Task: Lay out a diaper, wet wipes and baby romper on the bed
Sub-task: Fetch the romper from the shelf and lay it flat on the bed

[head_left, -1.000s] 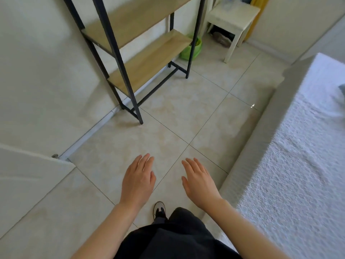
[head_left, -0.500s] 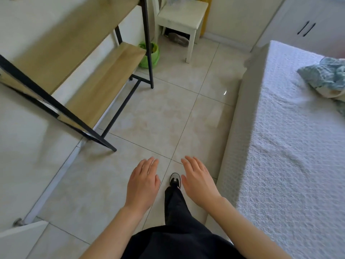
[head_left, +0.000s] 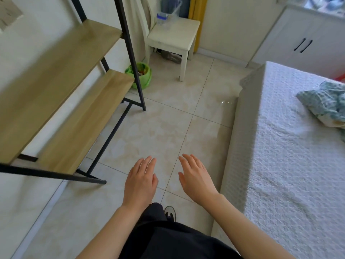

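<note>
My left hand (head_left: 141, 181) and my right hand (head_left: 196, 177) are held out flat over the tiled floor, fingers apart, holding nothing. The bed (head_left: 291, 157) with a white textured cover fills the right side, just right of my right hand. A blue-green patterned cloth bundle (head_left: 325, 102) lies on the bed near its far right edge. No diaper, wet wipes or romper can be made out for sure. A clear plastic box (head_left: 169, 11) stands on a white stool (head_left: 173, 35) at the back.
A black-framed rack with wooden shelves (head_left: 61, 85) stands along the left wall. A green bin (head_left: 141, 75) sits by the rack's far leg. A white cabinet (head_left: 306, 38) stands behind the bed. My dark trousers and a shoe (head_left: 170, 213) show below.
The view has swung right and forward: the rack slid left, and the bed, stool and cabinet came further into view. Both hands stay held out flat and empty.
</note>
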A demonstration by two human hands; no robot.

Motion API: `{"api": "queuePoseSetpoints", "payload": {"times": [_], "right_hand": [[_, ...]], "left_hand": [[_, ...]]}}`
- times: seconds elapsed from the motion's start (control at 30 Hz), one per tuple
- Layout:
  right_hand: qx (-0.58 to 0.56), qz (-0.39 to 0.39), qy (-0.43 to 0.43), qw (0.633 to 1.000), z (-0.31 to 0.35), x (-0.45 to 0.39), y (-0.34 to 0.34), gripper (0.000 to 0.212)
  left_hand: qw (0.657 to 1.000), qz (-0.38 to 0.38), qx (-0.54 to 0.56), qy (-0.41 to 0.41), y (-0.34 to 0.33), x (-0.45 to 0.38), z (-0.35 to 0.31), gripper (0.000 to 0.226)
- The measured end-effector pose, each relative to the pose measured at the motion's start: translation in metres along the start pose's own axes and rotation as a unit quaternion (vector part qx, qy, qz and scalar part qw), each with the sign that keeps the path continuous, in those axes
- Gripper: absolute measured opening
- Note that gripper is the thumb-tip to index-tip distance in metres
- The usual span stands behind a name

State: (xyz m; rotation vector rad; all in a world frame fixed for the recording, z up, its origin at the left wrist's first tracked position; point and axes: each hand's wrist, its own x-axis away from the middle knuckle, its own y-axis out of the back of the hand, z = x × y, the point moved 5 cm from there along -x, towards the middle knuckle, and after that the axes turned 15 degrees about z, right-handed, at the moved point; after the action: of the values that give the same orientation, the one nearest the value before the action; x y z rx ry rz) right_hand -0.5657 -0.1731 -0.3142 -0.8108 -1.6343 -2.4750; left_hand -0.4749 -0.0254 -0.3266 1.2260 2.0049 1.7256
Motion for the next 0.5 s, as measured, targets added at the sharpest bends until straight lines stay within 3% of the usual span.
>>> {"api": "queuePoseSetpoints", "payload": {"times": [0.3, 0.5], "right_hand": [[0.031, -0.012, 0.059, 0.998, 0.011, -0.124, 0.079, 0.049], [0.068, -0.027, 0.143, 0.987, 0.047, -0.210, 0.142, 0.048]], "left_hand": [[0.997, -0.061, 0.023, 0.040, 0.065, -0.101, 0.051, 0.046], [0.988, -0.121, 0.030, 0.090, 0.131, -0.151, 0.098, 0.042]]}}
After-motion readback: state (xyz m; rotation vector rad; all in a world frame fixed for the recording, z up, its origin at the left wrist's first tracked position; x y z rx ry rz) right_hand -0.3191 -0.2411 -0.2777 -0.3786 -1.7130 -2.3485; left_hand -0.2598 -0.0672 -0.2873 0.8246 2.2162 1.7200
